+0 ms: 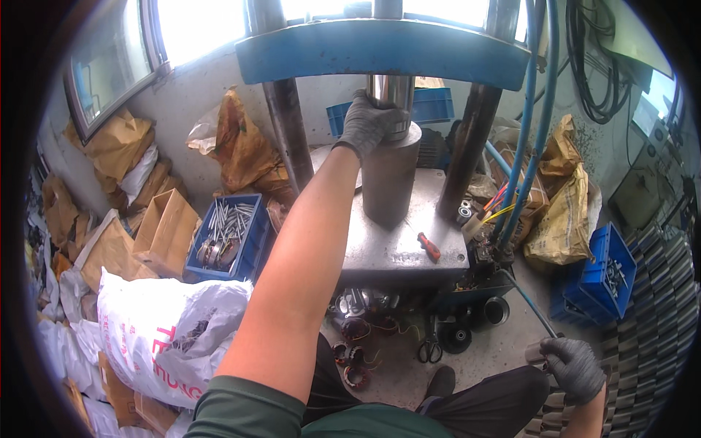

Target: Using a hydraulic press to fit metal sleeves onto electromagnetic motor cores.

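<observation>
My left hand [365, 123], in a dark grey glove, reaches forward with its fingers wrapped round a shiny metal cylinder [392, 91]. This cylinder stands on top of a thick, dull grey metal column [389, 182], just under the blue crossbeam [380, 51] of a press. The column rests on the press's metal table [365, 252]. Down at the right, my right hand [575, 369], also gloved, is closed at the end of a long thin lever [529, 301]. A short metal sleeve [535, 355] shows beside its fingers; whether the hand touches it, I cannot tell.
A red-handled screwdriver [428, 247] lies on the press table. Blue hoses [537, 139] hang at its right. Blue crates with metal parts stand left [252, 237] and right [599, 274]. A white sack [146, 321] lies at left, scissors [430, 351] on the floor, stacked metal pieces [650, 321] far right.
</observation>
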`<move>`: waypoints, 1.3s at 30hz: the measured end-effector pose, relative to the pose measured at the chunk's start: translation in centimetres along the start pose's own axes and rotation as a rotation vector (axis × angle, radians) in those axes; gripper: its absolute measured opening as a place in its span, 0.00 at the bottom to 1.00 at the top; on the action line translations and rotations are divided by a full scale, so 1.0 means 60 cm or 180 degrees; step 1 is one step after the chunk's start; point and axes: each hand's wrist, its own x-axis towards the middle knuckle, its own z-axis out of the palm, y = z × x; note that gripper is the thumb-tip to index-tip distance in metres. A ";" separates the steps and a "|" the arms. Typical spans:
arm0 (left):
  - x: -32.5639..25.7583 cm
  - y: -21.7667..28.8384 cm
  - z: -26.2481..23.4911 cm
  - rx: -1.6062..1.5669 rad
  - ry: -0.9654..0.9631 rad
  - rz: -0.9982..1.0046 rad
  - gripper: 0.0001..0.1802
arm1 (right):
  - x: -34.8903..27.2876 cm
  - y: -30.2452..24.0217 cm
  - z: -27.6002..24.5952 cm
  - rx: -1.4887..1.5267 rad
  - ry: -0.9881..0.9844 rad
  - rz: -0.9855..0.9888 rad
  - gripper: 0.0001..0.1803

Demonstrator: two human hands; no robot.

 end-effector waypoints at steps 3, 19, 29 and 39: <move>-0.002 0.007 0.003 0.0148 0.0044 -0.0069 0.35 | -0.001 0.011 -0.002 -0.0710 -0.0275 -0.0479 0.12; 0.005 -0.002 -0.001 0.0344 0.0027 -0.0120 0.37 | 0.009 -0.021 -0.009 -0.0394 -0.0166 -0.0257 0.13; 0.008 -0.008 -0.006 0.0328 0.0043 -0.0057 0.39 | 0.013 -0.043 -0.023 -0.0444 -0.0385 -0.0110 0.13; 0.009 -0.011 0.012 -0.0162 -0.0065 0.0292 0.45 | 0.190 -0.032 -0.114 -0.1238 0.2866 -0.1549 0.14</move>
